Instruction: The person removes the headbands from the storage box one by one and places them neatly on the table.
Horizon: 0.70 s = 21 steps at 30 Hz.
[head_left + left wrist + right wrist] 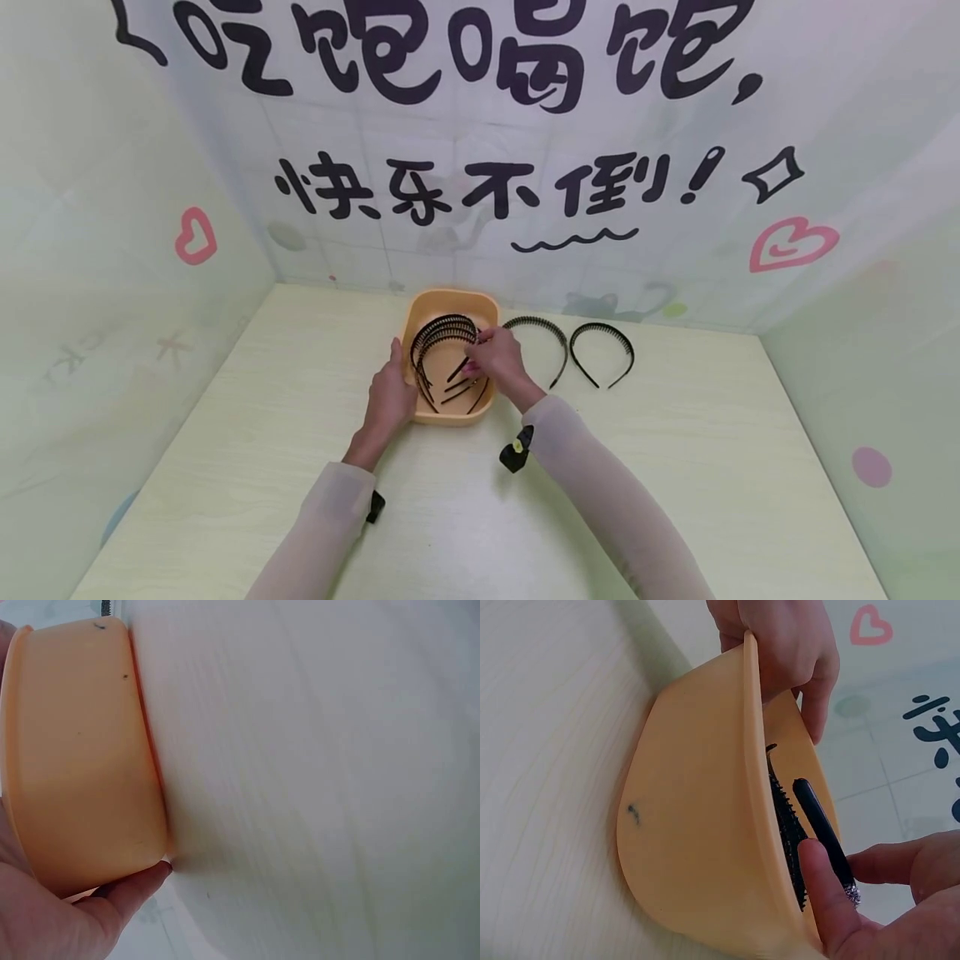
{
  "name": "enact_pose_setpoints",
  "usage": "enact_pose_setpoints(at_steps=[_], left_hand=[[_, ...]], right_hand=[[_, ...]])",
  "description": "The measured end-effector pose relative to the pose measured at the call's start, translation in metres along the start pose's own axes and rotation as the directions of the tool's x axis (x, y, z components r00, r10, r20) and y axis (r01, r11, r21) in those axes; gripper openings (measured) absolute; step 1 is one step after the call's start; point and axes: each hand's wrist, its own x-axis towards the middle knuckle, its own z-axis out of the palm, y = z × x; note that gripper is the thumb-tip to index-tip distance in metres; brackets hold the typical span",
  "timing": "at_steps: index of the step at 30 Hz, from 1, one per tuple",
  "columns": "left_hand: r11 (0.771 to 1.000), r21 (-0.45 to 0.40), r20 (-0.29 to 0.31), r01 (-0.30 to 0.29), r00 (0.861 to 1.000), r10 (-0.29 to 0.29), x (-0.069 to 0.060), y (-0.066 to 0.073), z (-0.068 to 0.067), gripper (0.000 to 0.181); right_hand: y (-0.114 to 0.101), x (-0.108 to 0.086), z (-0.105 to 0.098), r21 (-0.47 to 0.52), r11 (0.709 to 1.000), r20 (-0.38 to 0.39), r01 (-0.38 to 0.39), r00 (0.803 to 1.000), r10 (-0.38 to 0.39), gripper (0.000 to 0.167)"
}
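Pale tabletop point(465, 517) spreads between the sleeved forearms, up to the orange bin point(453, 421). The left hand point(392, 392) is clamped on the bin's left wall; the right hand point(498, 357), wrist over the right rim, pinches a black headband point(819, 821), its silvery glitter distinct only from the right wrist. Toothed headbands point(450, 317) lie inside; two more sit rightward, before the lettered wall point(450, 258).

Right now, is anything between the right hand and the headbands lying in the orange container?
Nothing visible is. The right hand, pinching a dark headband, is at the open top of the orange container; the left hand grips the opposite side, clear of the headbands inside.
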Motion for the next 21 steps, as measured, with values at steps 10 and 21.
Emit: enact_pose_setpoints(at_steps=[10,21], left_hand=[[1.0,-0.002,0.002,-0.007,1.0,0.007,0.0005,-0.0009,-0.0001,0.083],[1.0,0.001,-0.003,-0.009,1.0,0.009,0.0002,-0.0005,0.0002,0.083]], right_hand=[[-0.0019,-0.0005,0.0025,0.005,1.0,0.05,-0.004,0.999,0.004,0.053],[-0.002,0.0002,0.0039,-0.029,0.999,0.042,0.045,0.998,-0.044,0.032]])
